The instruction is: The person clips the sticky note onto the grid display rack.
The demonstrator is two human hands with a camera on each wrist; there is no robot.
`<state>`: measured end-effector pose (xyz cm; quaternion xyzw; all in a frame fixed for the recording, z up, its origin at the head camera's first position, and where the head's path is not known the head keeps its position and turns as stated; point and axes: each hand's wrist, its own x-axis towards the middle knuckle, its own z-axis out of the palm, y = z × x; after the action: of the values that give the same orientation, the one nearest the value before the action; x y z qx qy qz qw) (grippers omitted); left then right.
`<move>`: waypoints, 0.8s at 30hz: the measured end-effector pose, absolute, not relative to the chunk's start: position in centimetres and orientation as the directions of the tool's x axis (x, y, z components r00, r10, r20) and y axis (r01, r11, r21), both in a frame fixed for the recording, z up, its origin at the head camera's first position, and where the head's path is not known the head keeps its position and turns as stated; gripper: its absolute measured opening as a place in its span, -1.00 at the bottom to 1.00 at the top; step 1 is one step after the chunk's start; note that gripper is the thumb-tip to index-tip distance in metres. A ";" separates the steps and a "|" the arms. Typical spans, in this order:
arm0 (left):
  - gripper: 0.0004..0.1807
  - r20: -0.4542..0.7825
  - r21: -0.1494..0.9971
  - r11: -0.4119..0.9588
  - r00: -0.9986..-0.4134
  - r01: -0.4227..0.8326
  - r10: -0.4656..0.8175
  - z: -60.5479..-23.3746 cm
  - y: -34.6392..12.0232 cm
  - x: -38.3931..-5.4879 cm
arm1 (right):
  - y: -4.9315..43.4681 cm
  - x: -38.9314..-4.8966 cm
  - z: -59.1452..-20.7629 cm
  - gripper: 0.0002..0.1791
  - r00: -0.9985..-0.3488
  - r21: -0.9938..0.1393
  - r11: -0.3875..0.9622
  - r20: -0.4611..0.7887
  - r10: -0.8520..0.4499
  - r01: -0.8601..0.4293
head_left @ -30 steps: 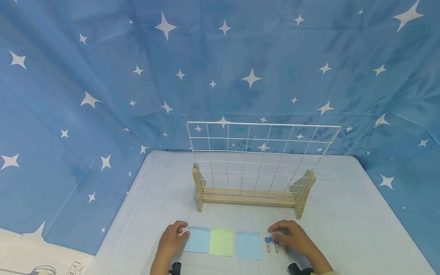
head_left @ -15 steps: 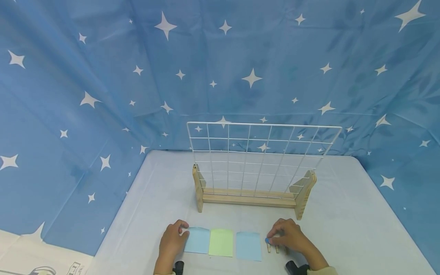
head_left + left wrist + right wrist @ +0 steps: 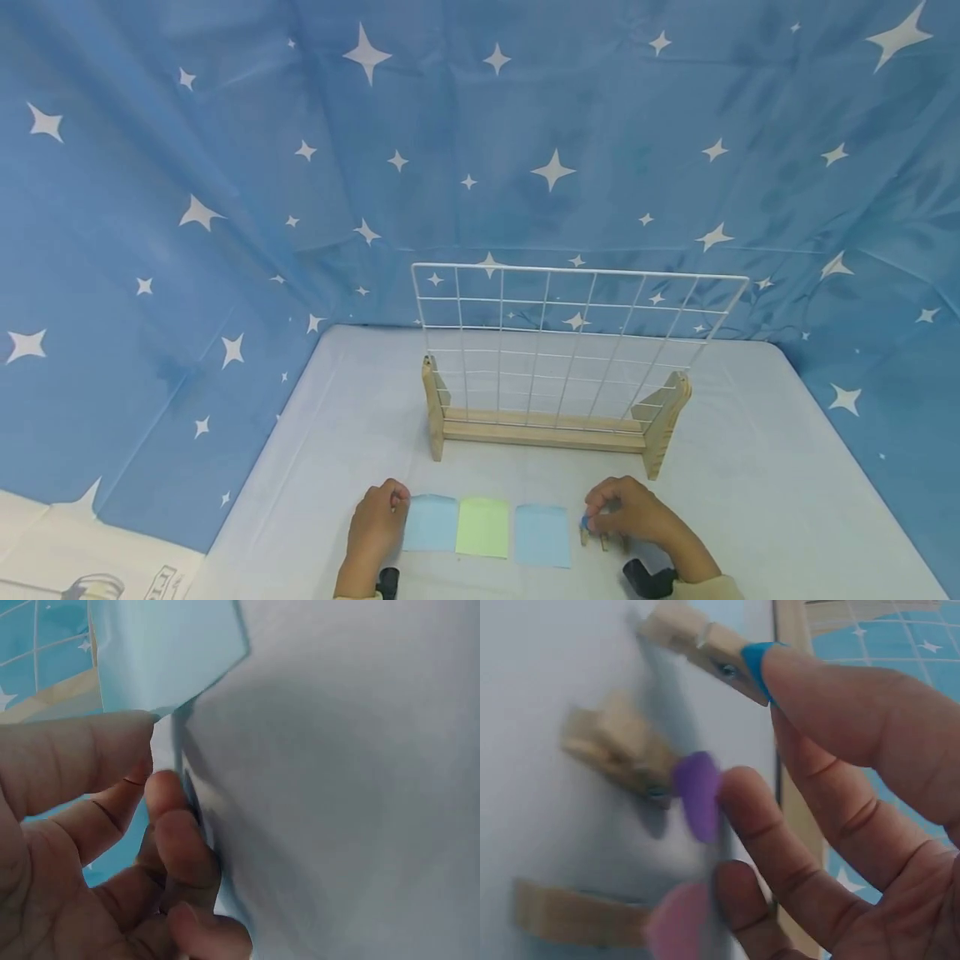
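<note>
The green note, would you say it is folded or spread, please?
The green note is spread: the head view shows its square face.

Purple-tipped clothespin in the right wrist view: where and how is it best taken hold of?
Probably pinch the clothespin across its bare wooden prongs, coming from the person's side: the purple tip points away from them, and the prongs stand apart.
</note>
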<state>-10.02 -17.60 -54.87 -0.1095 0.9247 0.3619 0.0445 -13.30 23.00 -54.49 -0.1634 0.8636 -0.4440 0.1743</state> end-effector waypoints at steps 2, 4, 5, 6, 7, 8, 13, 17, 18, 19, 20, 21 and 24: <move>-0.93 -0.150 0.668 0.709 -0.974 -0.225 -0.168 -54.8 -17.7 -10.0 | 23.2 -13.3 -54.2 -0.92 -0.875 -0.859 0.501 -0.158 -0.458 -0.107; -0.92 -0.153 0.671 0.702 -0.971 -0.240 -0.185 -55.0 -17.8 -10.0 | 23.3 -13.3 -54.1 -0.91 -0.870 -0.889 0.452 -0.170 -0.463 -0.067; -0.92 -0.151 0.676 0.695 -0.969 -0.246 -0.196 -55.0 -17.8 -9.9 | 23.3 -13.2 -54.0 -0.92 -0.869 -0.901 0.431 -0.177 -0.463 -0.046; -0.92 -0.149 0.680 0.688 -0.967 -0.253 -0.208 -55.0 -17.9 -9.9 | 23.3 -13.2 -54.0 -0.92 -0.869 -0.909 0.415 -0.189 -0.458 -0.021; -0.91 -0.153 0.685 0.679 -0.964 -0.264 -0.220 -55.0 -17.9 -9.9 | 23.3 -13.1 -54.0 -0.91 -0.870 -0.915 0.403 -0.202 -0.450 0.004; -0.91 -0.154 0.688 0.673 -0.961 -0.271 -0.230 -54.9 -17.9 -9.8 | 23.3 -13.1 -53.9 -0.90 -0.871 -0.918 0.396 -0.209 -0.444 0.018; -0.88 -0.159 0.714 0.637 -0.953 -0.292 -0.259 -54.5 -18.0 -9.7 | 23.2 -12.9 -53.8 -0.89 -0.903 -0.914 0.404 -0.186 -0.388 0.014; -0.89 -0.146 0.724 0.624 -0.950 -0.294 -0.277 -54.3 -18.0 -9.6 | 23.1 -12.9 -53.6 -0.88 -0.930 -0.919 0.393 -0.135 -0.343 -0.012; -0.89 -0.140 0.725 0.623 -0.948 -0.294 -0.285 -54.3 -18.1 -9.7 | 23.0 -13.0 -53.5 -0.88 -0.935 -0.923 0.384 -0.130 -0.330 -0.007; -0.89 -0.134 0.728 0.619 -0.947 -0.294 -0.292 -54.3 -18.1 -9.7 | 22.9 -13.0 -53.4 -0.88 -0.939 -0.927 0.375 -0.117 -0.324 -0.014; -0.90 -0.127 0.732 0.616 -0.946 -0.292 -0.298 -54.3 -18.2 -9.7 | 22.9 -13.0 -53.3 -0.87 -0.942 -0.930 0.368 -0.106 -0.318 -0.020; -0.90 -0.120 0.735 0.613 -0.945 -0.291 -0.305 -54.3 -18.3 -9.7 | 22.8 -13.1 -53.2 -0.87 -0.946 -0.932 0.361 -0.101 -0.309 -0.018; -0.90 -0.105 0.745 0.604 -0.944 -0.283 -0.313 -54.1 -18.6 -9.8 | 22.4 -13.1 -52.7 -0.85 -0.957 -0.938 0.346 -0.100 -0.271 0.001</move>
<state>-9.76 -18.57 -54.09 -0.1664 0.8954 0.4126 -0.0183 -13.14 22.45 -52.68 -0.0833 0.8114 -0.5659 0.1199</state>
